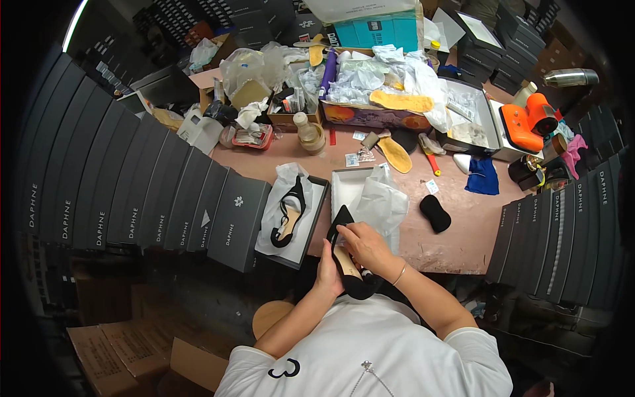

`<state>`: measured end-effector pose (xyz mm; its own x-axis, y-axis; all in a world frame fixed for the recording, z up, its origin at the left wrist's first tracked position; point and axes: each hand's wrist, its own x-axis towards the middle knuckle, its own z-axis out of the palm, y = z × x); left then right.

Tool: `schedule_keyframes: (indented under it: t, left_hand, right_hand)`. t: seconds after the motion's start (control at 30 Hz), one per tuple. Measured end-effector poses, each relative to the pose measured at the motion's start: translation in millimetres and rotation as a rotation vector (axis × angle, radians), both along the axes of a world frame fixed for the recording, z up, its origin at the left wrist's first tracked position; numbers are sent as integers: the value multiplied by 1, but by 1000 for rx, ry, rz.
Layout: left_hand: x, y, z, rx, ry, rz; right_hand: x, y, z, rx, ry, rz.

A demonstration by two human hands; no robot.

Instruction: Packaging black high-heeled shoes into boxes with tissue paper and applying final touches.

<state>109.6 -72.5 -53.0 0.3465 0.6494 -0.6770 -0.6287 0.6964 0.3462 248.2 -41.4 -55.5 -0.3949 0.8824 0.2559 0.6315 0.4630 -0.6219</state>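
Both hands grip one black pointed shoe (346,255) at the table's near edge: left hand (329,271) is wrapped round its heel end from below, fingers closed on it, while right hand (364,243) lies over the tan insole w/ fingertips pressed down inside, approx. mid-shoe. Toe points away from the person, up toward an open white box tray (345,187) just beyond, where crumpled white tissue (380,202) spills over the right side; no shoe visible in that tray, though the tissue may hide some of it. Just left of it sits a second open shoebox (294,221) lined w/ white paper and holding the matching black shoe (289,213), tan lining up, lying loose, not wrapped. So, judging from the layout: one shoe of the pair looks already dealt with and parked in its box, the other is mid-handling at the insole stage, and tissue/boxing is not yet done for it. Can't tell if anything is being glued or just pressed; no pad visible under the fingers. Further out on the pink table (456,235): a black oval pad (435,213) to the right, a loose tan insole (395,154) beyond the tray, a blue cloth (483,177), an orange tool (526,122) far right. Closed dark shoeboxes (159,205) stand in a row at left, another row at right, w/ cluttered bags and cartons at the back.
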Motion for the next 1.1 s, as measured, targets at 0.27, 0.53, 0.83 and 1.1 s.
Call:
schedule_keyframes:
  t: [0.27, 0.53, 0.83, 1.1]
  left_hand:
    - [6, -6, 5, 49, 91, 5]
    - [0, -11, 7, 86, 114, 7]
    - [-9, -17, -25, 176, 169, -11]
    - [-8, -10, -4, 179, 266, 11]
  right_hand:
    - [0, -7, 5, -16, -152, -19]
    - [8, -12, 29, -145, 108, 66]
    - [-1, 7, 33, -295, 64, 71]
    - [4, 5, 26, -315, 87, 136]
